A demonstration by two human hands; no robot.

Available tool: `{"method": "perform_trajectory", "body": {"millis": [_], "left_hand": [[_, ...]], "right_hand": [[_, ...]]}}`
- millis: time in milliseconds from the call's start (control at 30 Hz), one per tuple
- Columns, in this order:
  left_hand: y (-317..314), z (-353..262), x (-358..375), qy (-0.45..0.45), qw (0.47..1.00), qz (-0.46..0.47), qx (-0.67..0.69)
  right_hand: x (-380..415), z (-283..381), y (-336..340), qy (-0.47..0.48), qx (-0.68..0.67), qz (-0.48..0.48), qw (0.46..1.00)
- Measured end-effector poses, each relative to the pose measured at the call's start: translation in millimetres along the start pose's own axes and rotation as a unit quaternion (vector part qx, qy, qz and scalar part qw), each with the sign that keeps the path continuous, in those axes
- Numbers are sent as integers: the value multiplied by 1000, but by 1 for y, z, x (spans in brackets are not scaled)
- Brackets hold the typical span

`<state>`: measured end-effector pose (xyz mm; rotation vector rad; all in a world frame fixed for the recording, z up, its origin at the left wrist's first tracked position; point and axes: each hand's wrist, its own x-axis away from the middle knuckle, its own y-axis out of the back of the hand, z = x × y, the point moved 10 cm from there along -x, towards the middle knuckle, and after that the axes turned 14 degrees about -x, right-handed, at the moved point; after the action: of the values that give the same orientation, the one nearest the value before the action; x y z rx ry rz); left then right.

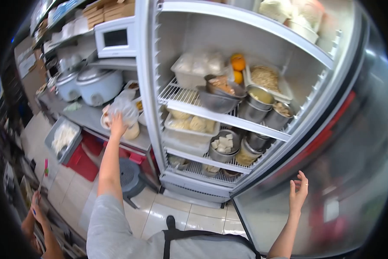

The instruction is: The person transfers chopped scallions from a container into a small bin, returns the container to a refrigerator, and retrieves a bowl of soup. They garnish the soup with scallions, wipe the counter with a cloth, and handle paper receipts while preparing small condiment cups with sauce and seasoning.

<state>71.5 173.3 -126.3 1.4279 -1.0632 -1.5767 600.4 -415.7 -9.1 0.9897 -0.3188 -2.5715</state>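
Observation:
My left hand (118, 125) reaches over the counter at the left of the fridge, its fingers closed on a cloudy clear plastic bag (125, 107). A jar with pale yellow contents (132, 131) stands just beside that hand. My right hand (298, 194) is raised in front of the open glass fridge door (328, 181), fingers apart and holding nothing. Between my arms is the open fridge. On its wire shelf sit metal pots (222, 99), a tub of white bags (200, 69) and oranges (237, 62). Lower down is a pot of white cubes (224, 144).
Two light blue rice cookers (100, 86) stand on the counter, with a microwave (115, 38) above. Below are a red bin (82, 162), a grey tub (58, 134) and a grey stool (131, 177). Another person's hands (37, 207) hold a thin tool at lower left.

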Motion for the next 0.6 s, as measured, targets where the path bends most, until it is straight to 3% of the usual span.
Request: {"method": "perform_trajectory", "body": {"millis": [67, 167, 233, 300, 467, 533, 567, 600], "left_hand": [[-39, 16, -23, -11, 998, 16, 56], [-42, 11, -24, -19, 996, -6, 91], [-42, 11, -20, -39, 988, -95, 117], [-37, 13, -16, -56, 987, -88, 124], [64, 25, 17, -77, 977, -71, 187], [118, 5, 45, -137, 963, -7, 232], [148, -1, 58, -137, 963, -3, 231], [182, -24, 74, -211, 944, 13, 255]], "right_hand": [[-2, 15, -6, 32, 41, 21, 998], [2, 21, -27, 54, 12, 33, 998], [7, 24, -56, 60, 11, 52, 997], [14, 48, -96, 96, 12, 98, 991], [36, 101, -197, 84, -92, 241, 962], [44, 128, -237, 84, -167, 301, 935], [46, 149, -252, 129, -176, 311, 925], [47, 172, -266, 176, -186, 321, 912]]}}
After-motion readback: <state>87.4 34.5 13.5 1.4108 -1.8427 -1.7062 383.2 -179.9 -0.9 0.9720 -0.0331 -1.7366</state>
